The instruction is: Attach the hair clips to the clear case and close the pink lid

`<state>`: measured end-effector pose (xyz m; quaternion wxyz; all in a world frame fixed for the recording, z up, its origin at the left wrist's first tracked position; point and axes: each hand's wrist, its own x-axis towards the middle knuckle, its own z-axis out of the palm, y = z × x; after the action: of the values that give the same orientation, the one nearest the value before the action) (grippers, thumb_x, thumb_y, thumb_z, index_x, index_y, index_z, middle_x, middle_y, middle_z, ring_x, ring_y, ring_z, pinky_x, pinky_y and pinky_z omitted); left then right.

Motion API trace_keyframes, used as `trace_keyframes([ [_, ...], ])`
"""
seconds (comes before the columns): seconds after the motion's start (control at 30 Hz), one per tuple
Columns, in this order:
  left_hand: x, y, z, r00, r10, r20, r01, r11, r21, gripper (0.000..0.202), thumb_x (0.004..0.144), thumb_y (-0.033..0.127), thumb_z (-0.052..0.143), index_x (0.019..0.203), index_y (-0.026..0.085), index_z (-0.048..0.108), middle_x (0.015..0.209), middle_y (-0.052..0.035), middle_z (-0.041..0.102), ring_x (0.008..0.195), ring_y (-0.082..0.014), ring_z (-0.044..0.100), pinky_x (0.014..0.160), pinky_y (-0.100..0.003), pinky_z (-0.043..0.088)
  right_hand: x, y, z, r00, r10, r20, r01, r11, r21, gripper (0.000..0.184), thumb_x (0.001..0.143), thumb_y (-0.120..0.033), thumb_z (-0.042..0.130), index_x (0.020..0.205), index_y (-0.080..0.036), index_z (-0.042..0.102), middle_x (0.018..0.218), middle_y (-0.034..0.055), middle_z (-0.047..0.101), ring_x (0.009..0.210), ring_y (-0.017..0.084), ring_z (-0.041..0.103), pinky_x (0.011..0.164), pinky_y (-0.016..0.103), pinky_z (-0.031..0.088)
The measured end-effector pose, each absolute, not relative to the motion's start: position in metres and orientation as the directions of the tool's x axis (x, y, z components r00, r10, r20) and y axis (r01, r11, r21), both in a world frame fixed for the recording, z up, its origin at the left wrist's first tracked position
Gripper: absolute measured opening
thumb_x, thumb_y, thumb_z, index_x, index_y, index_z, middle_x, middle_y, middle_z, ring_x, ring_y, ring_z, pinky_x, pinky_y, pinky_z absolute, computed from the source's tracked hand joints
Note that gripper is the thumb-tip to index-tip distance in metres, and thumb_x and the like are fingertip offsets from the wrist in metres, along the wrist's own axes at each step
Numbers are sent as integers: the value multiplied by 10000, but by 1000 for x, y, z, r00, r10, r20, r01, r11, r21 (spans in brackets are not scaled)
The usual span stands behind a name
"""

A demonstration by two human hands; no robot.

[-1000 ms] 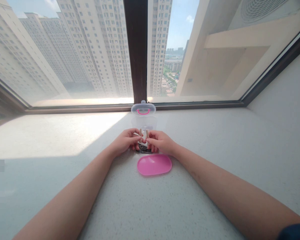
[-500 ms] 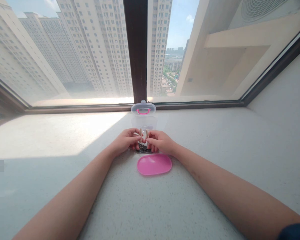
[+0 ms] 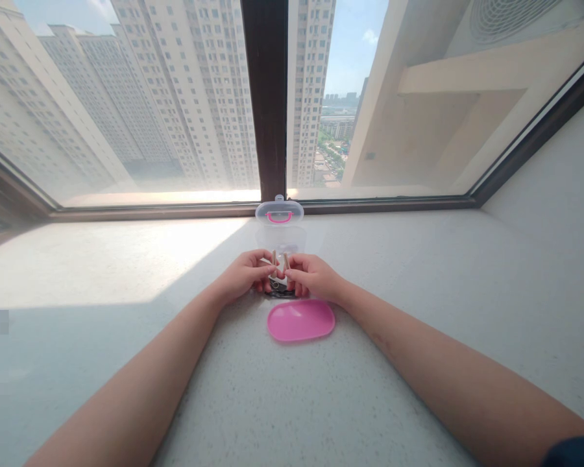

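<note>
pink tray (image 3: pixel 300 321) nr R hand (image 3: pixel 312 275), clr box (image 3: pixel 279 211) behind

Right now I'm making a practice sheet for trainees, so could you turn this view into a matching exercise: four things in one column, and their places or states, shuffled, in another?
Things
1. Pink tray
2. Left hand
3. Clear box
4. Right hand

Places or states
A. Fingers closed on the right tan stick
B. Beyond the hands, by the dark window frame
C. Fingers closed on the left tan stick
D. On the pale surface, on the near side of the hands

Right pairs: 1-D, 2-C, 3-B, 4-A
</note>
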<state>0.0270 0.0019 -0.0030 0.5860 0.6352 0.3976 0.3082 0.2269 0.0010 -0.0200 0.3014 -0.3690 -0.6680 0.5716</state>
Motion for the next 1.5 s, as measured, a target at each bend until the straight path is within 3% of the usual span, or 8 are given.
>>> trace_keyframes([
  [1.5,28,1,-2,488,869,-85,144,15,989,229,792,322,628,907,147,536,847,-76,684,513,-98,597,430,-187,382,226,0,-18,-544,839,-23,146,67,-987,84,838,-217,510,851,-156,566,611,-2,592,455,88,542,425,183,428],
])
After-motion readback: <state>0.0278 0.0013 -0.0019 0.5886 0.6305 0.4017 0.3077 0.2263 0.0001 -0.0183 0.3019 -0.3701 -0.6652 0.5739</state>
